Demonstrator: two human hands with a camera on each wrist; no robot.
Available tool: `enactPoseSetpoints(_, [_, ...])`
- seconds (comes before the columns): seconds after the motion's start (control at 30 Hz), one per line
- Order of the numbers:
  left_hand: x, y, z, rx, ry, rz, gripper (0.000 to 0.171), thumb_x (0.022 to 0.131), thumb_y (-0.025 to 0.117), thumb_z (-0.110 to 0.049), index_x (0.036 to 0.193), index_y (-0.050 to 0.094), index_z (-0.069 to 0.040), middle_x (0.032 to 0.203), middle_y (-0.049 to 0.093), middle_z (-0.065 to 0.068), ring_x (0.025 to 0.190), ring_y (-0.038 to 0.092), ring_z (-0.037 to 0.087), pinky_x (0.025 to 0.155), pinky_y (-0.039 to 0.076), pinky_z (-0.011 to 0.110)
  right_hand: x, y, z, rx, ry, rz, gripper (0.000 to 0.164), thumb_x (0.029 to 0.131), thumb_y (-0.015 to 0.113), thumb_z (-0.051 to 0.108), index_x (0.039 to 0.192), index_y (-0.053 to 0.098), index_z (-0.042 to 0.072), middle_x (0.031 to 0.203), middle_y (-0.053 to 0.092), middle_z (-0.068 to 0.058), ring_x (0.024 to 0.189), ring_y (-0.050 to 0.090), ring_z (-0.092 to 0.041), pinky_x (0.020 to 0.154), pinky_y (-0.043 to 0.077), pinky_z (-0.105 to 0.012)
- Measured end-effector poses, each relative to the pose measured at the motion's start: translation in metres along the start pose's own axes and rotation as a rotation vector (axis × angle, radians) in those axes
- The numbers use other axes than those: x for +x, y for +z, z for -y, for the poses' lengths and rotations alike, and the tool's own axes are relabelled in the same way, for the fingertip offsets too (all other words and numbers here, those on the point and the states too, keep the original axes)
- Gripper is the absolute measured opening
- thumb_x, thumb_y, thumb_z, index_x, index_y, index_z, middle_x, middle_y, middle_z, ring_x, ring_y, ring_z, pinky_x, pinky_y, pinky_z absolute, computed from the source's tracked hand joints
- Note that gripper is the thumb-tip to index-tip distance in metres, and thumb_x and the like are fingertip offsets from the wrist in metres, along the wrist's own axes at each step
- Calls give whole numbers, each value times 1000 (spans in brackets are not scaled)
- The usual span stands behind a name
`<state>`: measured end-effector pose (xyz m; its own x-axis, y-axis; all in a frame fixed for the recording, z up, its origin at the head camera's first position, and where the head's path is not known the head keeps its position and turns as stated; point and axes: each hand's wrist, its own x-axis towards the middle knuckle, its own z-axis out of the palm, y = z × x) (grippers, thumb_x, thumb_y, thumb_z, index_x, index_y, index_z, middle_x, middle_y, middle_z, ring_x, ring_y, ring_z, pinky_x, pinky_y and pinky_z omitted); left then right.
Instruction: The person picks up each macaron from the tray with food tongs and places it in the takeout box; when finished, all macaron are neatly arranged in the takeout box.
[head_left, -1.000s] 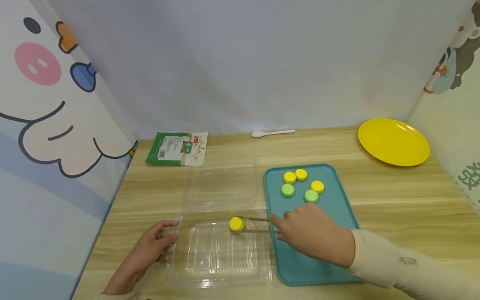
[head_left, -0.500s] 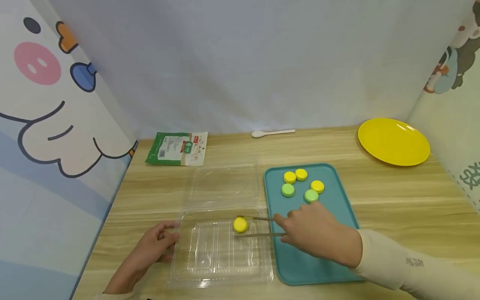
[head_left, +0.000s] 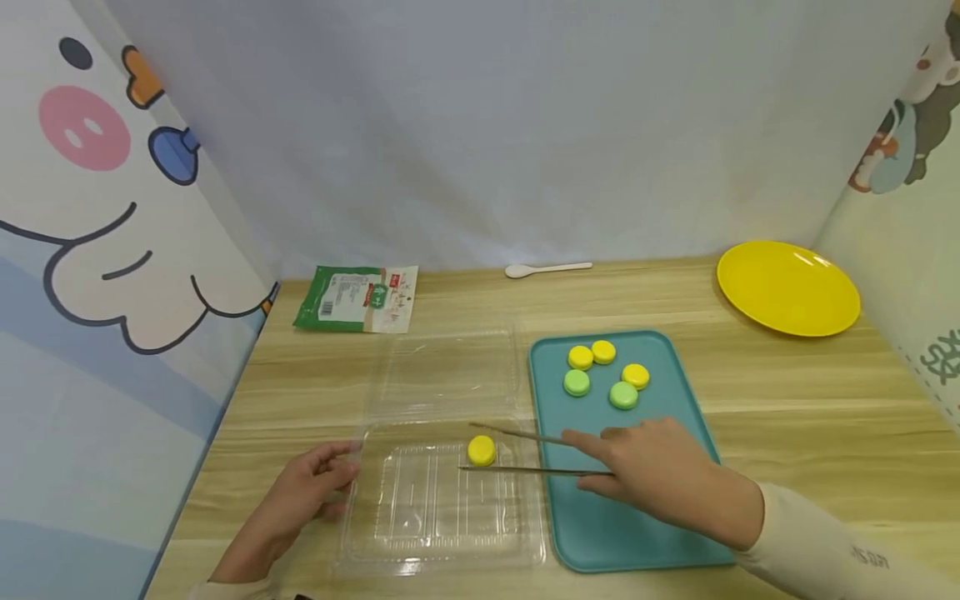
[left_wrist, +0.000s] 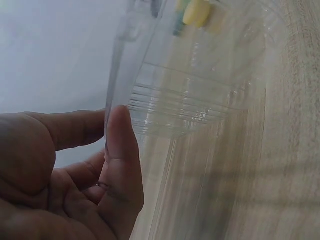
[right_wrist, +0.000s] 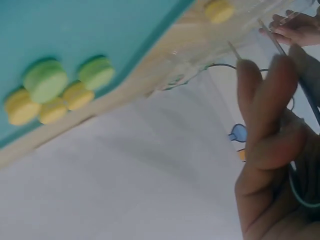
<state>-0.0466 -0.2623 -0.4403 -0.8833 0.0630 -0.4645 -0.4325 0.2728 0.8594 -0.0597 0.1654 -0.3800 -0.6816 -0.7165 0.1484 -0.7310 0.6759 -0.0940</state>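
My left hand [head_left: 300,492] pinches the left rim of a clear plastic clamshell box [head_left: 420,512]; the left wrist view shows thumb and finger on either side of that wall. A yellow macaron [head_left: 482,451] lies in the box's upper right part. My right hand [head_left: 663,479] holds slim metal tongs [head_left: 525,471], reaching over the box from the right. Their two arms are spread, one tip above the macaron and one below it in the head view. In the right wrist view, the tongs' bent end [right_wrist: 302,200] shows by the palm.
A teal tray [head_left: 607,533] right of the box bears yellow macarons [head_left: 635,376] and green macarons [head_left: 623,395]. The box's lid [head_left: 450,371] lies folded back. Behind are a green-and-white packet [head_left: 356,298], a white spoon [head_left: 547,269] and a yellow plate [head_left: 787,287].
The tongs have opened and let go of the yellow macaron, which now lies in the box slightly further right. My right hand has drawn back rightward. My left hand keeps its place.
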Motion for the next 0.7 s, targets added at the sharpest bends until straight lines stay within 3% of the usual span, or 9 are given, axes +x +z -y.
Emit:
enactPoseSetpoints(0.23, [1,0,-1,-7,20,-7,52,102,61,-14,148,43,2,96,56,4,82,57,13,69,59,30,-18,17,-18,71,27,-205,48,83,81,40,126,71,20,67,62,14,49,43,4,38,27,-15])
enactPoseSetpoints(0.33, [1,0,-1,-3,12,-7,52,102,61,-14,148,43,1,97,56,5,83,57,14,69,59,30,-26,22,-26,75,63,-239,49,93,67,54,127,70,18,70,64,12,49,41,5,38,26,-14])
enactPoseSetpoints(0.47, [1,1,-2,2,14,-12,50,101,61,-13,146,44,2,96,56,5,82,58,14,68,59,30,-37,25,-35,48,109,-274,67,98,35,67,126,70,17,71,64,11,49,38,4,37,24,-16])
enactPoseSetpoints(0.7, [2,2,-3,5,4,-22,47,101,61,-12,144,47,2,94,56,5,81,58,15,66,59,30,-50,28,-47,22,157,-282,73,97,29,69,126,70,17,70,61,13,47,32,5,37,23,-17])
